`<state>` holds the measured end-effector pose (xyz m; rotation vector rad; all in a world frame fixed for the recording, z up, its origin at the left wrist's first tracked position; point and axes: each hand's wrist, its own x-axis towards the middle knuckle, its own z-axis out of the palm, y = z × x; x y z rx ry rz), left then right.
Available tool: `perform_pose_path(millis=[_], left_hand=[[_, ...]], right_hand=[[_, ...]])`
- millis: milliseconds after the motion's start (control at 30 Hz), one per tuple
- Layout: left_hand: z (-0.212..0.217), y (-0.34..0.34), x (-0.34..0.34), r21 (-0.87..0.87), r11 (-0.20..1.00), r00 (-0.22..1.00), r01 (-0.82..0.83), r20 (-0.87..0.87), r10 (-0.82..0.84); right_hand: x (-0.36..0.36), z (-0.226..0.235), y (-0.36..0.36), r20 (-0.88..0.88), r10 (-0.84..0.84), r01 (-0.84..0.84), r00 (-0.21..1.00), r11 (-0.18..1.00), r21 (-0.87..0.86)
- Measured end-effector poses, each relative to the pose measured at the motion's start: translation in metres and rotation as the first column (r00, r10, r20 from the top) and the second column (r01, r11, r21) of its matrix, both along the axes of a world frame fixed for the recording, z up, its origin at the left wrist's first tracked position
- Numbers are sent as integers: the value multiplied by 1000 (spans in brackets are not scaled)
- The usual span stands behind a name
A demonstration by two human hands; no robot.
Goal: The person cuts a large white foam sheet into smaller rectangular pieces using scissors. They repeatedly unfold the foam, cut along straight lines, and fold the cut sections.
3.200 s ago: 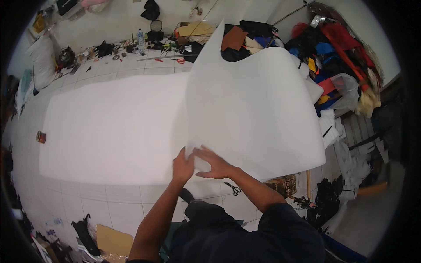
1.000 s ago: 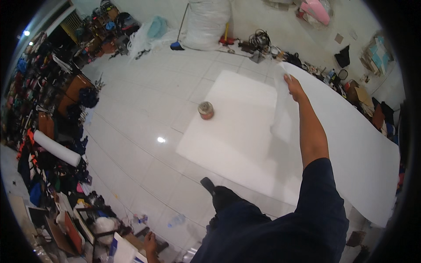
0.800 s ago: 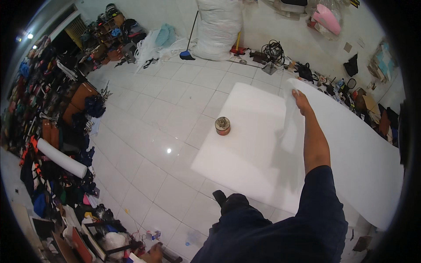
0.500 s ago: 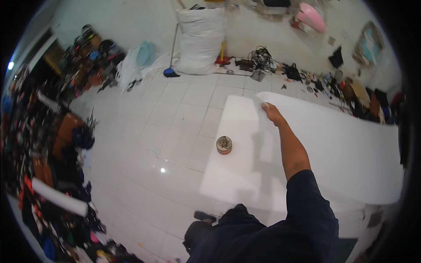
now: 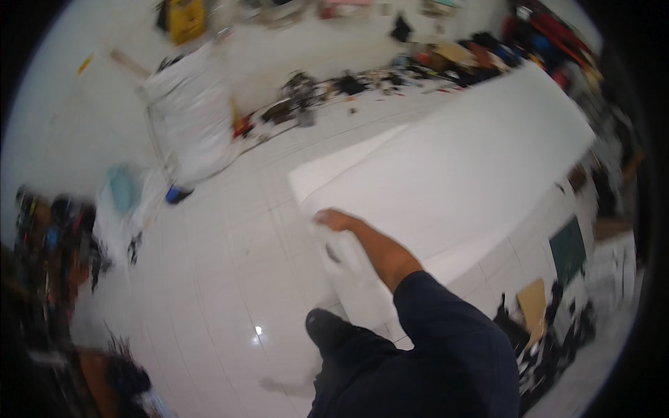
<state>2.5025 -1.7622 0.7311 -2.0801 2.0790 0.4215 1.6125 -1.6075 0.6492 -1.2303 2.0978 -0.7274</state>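
My right hand [image 5: 335,220] is closed on the near left edge of a large, flexible white sheet [image 5: 453,160]. The sheet stretches away to the right from my fingers. Beneath it lies a second white layer [image 5: 313,174], showing past the far left edge and again below my arm. Next to my hand is a small dark object [image 5: 332,253], blurred and mostly covered, so its kind cannot be made out. My left hand is out of view.
Pale floor tiles [image 5: 209,279] run along the left. A stuffed white sack [image 5: 191,111] leans by the wall, with a blue broom head [image 5: 178,194] near it. Tangled black cables [image 5: 300,89] and clutter line the wall. A tan board [image 5: 532,312] lies among dark scraps at lower right.
My right hand has drawn the sheet's edge leftward and nearer, over the lower white layer. The round tin that stood there is now mostly hidden. My view has turned to the right.
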Motion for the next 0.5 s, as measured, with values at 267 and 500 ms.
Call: perform_pose_path(millis=[267,500], left_hand=[[-18,-285,-271,10,860,816,511,-321,-481],[-128,-287,-436,598,414,688,686,-349,-636]], right_hand=[[78,-66,-28,-94,131,-96,987,947,305],[135,-115,-78,193,-427,363,884,885,292]])
